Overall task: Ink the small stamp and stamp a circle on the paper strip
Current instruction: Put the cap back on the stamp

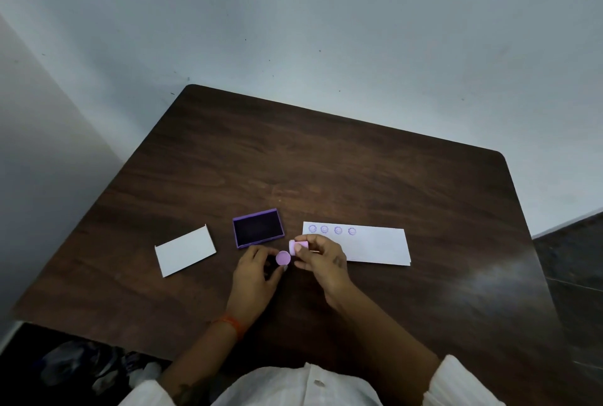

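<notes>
My right hand (321, 262) grips a small pink stamp (297, 246) lying sideways, just left of the white paper strip (375, 247). The strip carries several purple circle prints in a row along its top left. My left hand (257, 270) pinches a round pink cap (283, 258) directly below the stamp, apart from it. The purple ink pad (257, 227) lies open, dark pad showing, just up and left of both hands.
A white lid or card (184, 250) lies left of the ink pad. All of this rests on a dark wooden table (326, 160) against a pale wall. The table's near edge runs below my forearms; dark floor shows at the right.
</notes>
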`<action>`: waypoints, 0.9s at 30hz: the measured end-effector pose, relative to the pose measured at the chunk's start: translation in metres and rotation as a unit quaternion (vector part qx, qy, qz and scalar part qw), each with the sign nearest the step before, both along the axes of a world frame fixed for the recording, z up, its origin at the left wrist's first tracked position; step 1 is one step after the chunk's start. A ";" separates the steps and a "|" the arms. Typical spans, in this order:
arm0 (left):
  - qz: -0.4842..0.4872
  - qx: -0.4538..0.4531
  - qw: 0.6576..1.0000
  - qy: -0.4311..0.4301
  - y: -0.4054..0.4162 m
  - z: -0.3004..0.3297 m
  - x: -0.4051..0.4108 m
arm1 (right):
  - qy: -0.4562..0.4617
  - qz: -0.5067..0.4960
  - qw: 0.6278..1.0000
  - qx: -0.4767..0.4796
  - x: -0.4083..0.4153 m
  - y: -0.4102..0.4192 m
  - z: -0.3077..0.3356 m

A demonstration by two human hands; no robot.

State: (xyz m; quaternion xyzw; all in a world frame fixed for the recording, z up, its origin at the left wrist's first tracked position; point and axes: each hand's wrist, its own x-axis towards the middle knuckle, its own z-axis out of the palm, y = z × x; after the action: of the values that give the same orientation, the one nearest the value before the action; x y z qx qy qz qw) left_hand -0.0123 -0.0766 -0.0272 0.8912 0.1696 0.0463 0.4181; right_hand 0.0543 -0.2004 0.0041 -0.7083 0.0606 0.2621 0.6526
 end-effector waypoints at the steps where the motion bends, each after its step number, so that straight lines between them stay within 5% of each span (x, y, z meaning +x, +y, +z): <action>1: -0.002 -0.007 1.000 -0.009 0.000 0.002 -0.001 | -0.012 0.003 1.000 -0.002 -0.001 0.002 0.000; 13: -0.018 -0.078 0.995 -0.063 0.012 0.020 -0.006 | -0.047 0.044 0.998 0.002 -0.009 0.007 0.003; 27: -0.008 -0.185 0.982 -0.030 0.016 0.026 -0.006 | -0.048 0.115 0.992 0.021 -0.001 0.003 0.009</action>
State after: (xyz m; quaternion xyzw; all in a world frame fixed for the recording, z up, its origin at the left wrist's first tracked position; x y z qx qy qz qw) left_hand -0.0179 -0.0606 -0.0008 0.7982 0.1558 0.0377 0.5807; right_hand 0.0532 -0.1978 0.0127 -0.7085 -0.0576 0.3024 0.6350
